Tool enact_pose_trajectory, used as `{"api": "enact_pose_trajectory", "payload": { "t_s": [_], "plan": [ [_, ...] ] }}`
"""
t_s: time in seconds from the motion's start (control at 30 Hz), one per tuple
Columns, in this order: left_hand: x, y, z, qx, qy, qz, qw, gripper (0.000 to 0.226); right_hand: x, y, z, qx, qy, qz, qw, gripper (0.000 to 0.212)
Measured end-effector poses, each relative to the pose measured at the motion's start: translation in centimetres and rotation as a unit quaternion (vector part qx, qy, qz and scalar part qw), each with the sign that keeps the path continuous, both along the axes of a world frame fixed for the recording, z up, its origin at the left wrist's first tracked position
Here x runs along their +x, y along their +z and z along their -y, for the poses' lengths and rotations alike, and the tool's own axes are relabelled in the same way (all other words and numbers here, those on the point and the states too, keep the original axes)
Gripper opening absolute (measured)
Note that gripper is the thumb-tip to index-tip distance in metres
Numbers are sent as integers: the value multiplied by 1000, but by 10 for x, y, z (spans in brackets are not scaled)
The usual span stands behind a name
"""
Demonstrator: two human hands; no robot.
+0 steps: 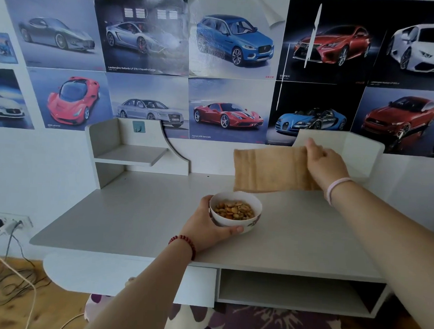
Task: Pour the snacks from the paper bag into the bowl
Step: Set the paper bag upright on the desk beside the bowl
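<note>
A white bowl (243, 222) with a floral rim stands in the middle of the pale desk (137, 218), holding golden-brown snacks (234, 210). My left hand (207, 229) wraps around the bowl's left and near side, thumb along its front. A flat brown paper bag (268, 168) hangs in the air behind and above the bowl, lying sideways and looking blurred. My right hand (326, 165) grips the bag's right end. No snacks are seen falling from the bag.
Small shelf units sit at the back left (131, 149) and back right (357, 151) of the desk. An open cubby (294, 291) lies under the desktop. Cables and a wall socket (9, 225) are low on the left. Car posters cover the wall.
</note>
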State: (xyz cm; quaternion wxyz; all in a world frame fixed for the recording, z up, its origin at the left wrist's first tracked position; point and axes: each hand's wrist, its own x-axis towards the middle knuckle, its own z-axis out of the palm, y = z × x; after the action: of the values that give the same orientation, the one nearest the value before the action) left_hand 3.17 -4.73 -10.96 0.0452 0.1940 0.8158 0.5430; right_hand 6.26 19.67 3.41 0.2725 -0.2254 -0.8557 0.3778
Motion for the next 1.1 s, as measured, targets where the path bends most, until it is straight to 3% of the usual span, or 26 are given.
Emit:
{"api": "enact_pose_trajectory", "payload": {
  "t_s": [0.13, 0.27, 0.47, 0.73, 0.83, 0.93, 1.0, 1.1],
  "plan": [
    [-1, -1, 1, 1, 2, 1, 1000, 99, 9, -27, -19, -227, -69, 71, 969, 79],
    [-1, -1, 0, -1, 2, -1, 1000, 98, 20, -51, -24, -460, 0, 31, 888, 53],
    [1, 1, 0, 9, 0, -1, 1000, 93, 19, -71, -17, -557, 87, -35, 825, 48],
    [1, 0, -1, 16, 3, 5, 1000, 92, 18, -95, -5, -530, 137, -143, 825, 45],
    [1, 0, -1, 12, 2, 4, 1000, 93, 17, -109, 4, -487, 121, -124, 856, 52],
    [0, 0, -1, 10, 2, 6, 1000, 95, 15, -120, 12, -401, 74, -55, 911, 68],
    [0, 0, -1, 7, 3, 6, 1000, 95, 16, -124, 17, -300, 36, 1, 953, 61],
    [-1, -1, -1, 3, 7, 4, 1000, 97, 14, -126, 23, -158, -7, 41, 987, 55]
  ]
}}
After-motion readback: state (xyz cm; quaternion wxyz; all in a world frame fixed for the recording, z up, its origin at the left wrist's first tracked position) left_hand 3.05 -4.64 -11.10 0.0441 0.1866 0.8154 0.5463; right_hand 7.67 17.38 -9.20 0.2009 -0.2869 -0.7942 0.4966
